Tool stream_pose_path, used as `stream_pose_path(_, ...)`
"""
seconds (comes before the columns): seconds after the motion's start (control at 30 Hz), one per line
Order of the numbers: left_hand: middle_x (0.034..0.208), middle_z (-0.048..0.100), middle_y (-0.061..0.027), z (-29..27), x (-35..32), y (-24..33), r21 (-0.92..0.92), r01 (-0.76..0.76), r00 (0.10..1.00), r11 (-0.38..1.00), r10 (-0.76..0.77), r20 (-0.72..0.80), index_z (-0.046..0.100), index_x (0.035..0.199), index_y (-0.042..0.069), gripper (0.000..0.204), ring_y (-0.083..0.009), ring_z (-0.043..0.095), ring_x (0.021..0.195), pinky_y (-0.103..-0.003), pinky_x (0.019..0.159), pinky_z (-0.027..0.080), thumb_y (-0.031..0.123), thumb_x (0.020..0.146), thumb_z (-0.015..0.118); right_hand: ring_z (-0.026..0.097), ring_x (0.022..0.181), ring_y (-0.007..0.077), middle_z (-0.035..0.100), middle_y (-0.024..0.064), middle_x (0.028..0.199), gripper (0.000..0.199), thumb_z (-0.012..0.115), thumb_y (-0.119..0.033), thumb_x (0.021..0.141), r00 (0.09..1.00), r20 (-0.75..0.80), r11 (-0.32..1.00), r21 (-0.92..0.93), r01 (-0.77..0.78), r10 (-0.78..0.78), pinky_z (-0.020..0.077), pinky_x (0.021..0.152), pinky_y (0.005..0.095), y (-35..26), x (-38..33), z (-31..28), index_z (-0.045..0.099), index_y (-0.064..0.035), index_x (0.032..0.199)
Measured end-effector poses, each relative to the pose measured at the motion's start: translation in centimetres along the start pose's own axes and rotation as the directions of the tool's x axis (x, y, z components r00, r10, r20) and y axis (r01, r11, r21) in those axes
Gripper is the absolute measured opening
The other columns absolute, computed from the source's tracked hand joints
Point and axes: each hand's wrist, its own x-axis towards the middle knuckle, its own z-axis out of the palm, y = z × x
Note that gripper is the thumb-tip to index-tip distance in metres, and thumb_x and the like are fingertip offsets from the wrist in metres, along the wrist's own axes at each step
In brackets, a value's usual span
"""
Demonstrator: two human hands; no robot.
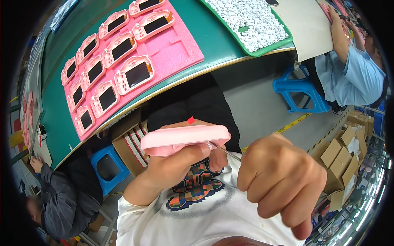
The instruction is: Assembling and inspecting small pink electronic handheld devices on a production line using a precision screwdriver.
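Observation:
Held up in front of my chest is a pink plastic casing [184, 137], seen edge-on, with its open side facing down toward me. My left hand [174, 165] is closed round it, the thumb pressing along the lower edge. A small white part [209, 146] shows at that edge beside the thumb. From my right hand [283, 180], a closed fist, a thin pointed metal tool [229, 152] reaches to this white part. Whether the tool is tweezers or something else cannot be seen, since the fist hides most of it.
On the green table [221, 39] lies a pink foam board [180, 49] with several pink handheld game consoles [135, 76]. A green tray [269, 51] holds many small white pieces. Co-workers sit at both sides near blue stools [301, 88]. Cardboard boxes [342, 153] stand at the right.

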Motion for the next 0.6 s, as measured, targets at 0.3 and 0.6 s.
stream_pose_path(0.3, 0.089, 0.072, -0.0179, 0.4, 0.3, 0.4, 0.017, 0.087, 0.996, 0.996, -0.087, 0.025, 0.066, 0.116, -0.007, 0.027, -0.0231, 0.067, 0.072, -0.031, 0.065, 0.056, -0.004, 0.093, 0.051, 0.019, 0.04, 0.0094, 0.039, 0.0017, 0.057, 0.037, 0.058, -0.005, 0.088, 0.937, 0.319, 0.968, -0.151, 0.2, -0.144, 0.0163, 0.039, 0.0262, -1.5, -1.1, -1.0, 0.038, -0.0173, 0.059)
stream_pose_path(0.6, 0.089, 0.072, -0.0188, 1.2, 0.5, 0.9, 0.016, 0.097, 0.995, 0.995, -0.098, 0.037, 0.067, 0.114, -0.006, 0.027, -0.0243, 0.069, 0.074, -0.032, 0.065, 0.056, -0.005, 0.091, 0.053, 0.023, 0.037, 0.0108, 0.035, -0.0006, 0.058, 0.033, 0.057, -0.007, 0.082, 0.961, 0.273, 0.989, -0.145, -0.009, 0.049, 0.0201, 0.035, 0.0277, -2.5, -1.5, -0.2, 0.037, -0.0187, 0.06)
